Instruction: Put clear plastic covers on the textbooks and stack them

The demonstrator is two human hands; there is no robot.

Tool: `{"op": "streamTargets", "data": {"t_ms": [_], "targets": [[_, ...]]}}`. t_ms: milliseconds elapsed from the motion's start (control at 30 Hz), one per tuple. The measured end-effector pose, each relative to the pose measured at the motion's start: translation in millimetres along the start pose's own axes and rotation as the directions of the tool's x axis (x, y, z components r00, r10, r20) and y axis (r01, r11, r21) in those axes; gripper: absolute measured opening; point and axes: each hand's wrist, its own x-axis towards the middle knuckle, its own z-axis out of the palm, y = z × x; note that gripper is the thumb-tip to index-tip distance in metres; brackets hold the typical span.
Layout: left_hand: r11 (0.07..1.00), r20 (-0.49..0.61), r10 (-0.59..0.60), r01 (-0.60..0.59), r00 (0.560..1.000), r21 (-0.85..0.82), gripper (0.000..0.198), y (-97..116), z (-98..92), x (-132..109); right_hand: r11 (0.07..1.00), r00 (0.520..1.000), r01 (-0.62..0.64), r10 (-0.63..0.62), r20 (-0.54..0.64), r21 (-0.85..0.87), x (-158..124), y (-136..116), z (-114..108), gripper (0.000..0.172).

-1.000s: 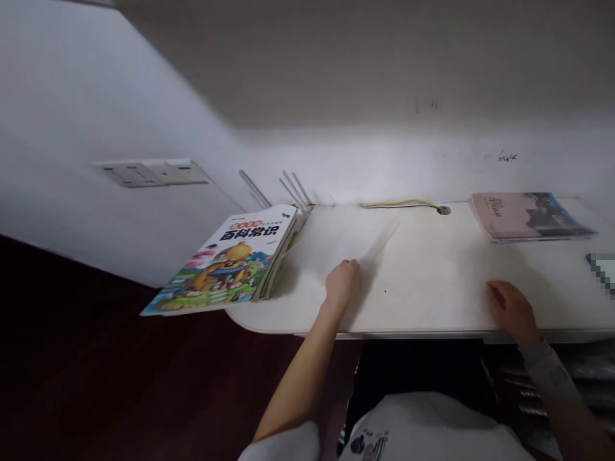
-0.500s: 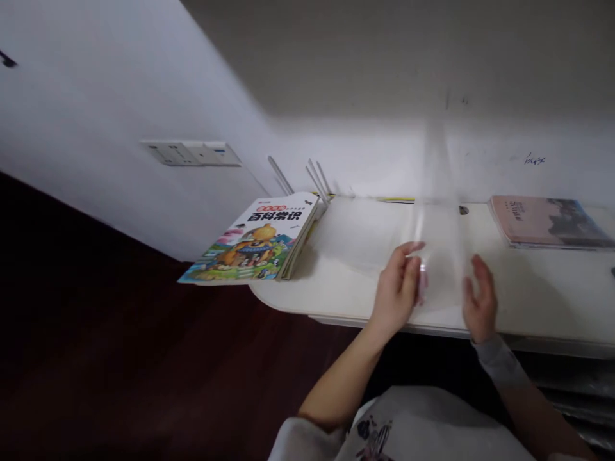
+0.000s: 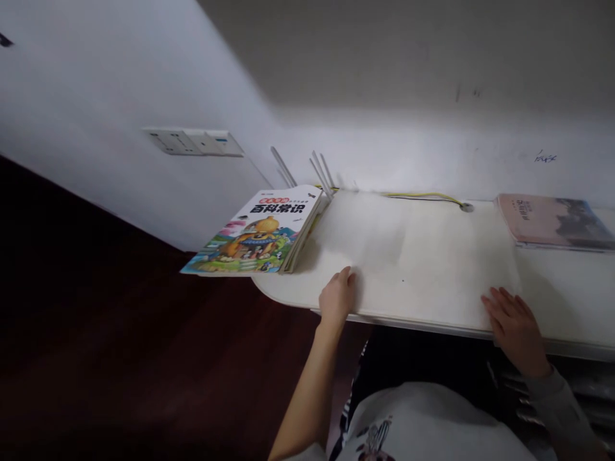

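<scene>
The left hand (image 3: 337, 294) is curled at the front edge of the desk (image 3: 432, 312); whether it pinches anything I cannot tell. The right hand (image 3: 516, 330) lies open, fingers extended, at the right edge of a faint clear sheet (image 3: 473, 269) spread between the hands. Leftward, a whitish sheet (image 3: 360, 230) reaches toward a book stack (image 3: 254, 237) overhanging the corner, crowding that end, grey rods (image 3: 283, 166) behind. A yellow cable (image 3: 418, 194) runs along the back; a pink-covered book (image 3: 552, 221) lies right.

Clear plastic sheet (image 3: 461, 262): colourless, see-through, laid out on the worktop (image 3: 571, 314), faint right edge at the right fingers (image 3: 502, 306). Hazier translucent film (image 3: 365, 224) lies on its left; outline blurred, overlap unclear.
</scene>
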Motion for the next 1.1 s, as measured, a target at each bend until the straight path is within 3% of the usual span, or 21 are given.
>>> {"op": "streamTargets", "data": {"t_ms": [133,233,367,467,633,767,867,1000,1100], "targets": [[0.995,0.046,-0.038,0.033,0.998,0.099,0.041,9,-0.8,0,1.000,0.995,0.010,-0.012,0.099,0.022,-10,17,15,0.035],[0.993,-0.032,0.008,-0.005,0.999,0.114,0.046,9,-10.0,5,0.998,0.989,0.046,-0.051,0.137,0.038,-6,18,12,0.046],[0.979,-0.259,0.158,-0.117,0.953,0.167,0.047,4,-42.2,29,0.990,0.990,0.100,-0.109,0.087,0.104,20,-6,12,0.050],[0.970,-0.332,0.132,-0.053,0.934,0.236,0.049,-5,-68.2,59,0.967,0.968,0.205,-0.224,0.115,0.151,43,-39,18,0.050],[0.924,-0.221,-0.110,0.182,0.969,0.336,0.056,-26,-79.5,96,0.931,0.894,0.329,-0.361,0.267,0.157,62,-85,32,0.054],[0.902,-0.216,-0.071,0.155,0.974,0.403,0.046,-31,-76.2,98,0.947,0.903,0.303,-0.321,0.286,0.109,64,-101,42,0.059],[0.908,-0.137,-0.066,0.117,0.988,0.402,0.041,-28,-83.9,98,0.950,0.917,0.295,-0.312,0.248,0.102,63,-105,46,0.062],[0.920,-0.055,-0.050,0.067,0.997,0.385,0.034,-26,-111.3,107,0.949,0.928,0.291,-0.312,0.205,0.124,61,-102,50,0.062],[0.924,-0.072,-0.034,0.059,0.997,0.379,0.035,-27,-145.1,111,0.946,0.934,0.277,-0.306,0.184,0.170,60,-98,51,0.065]]}}
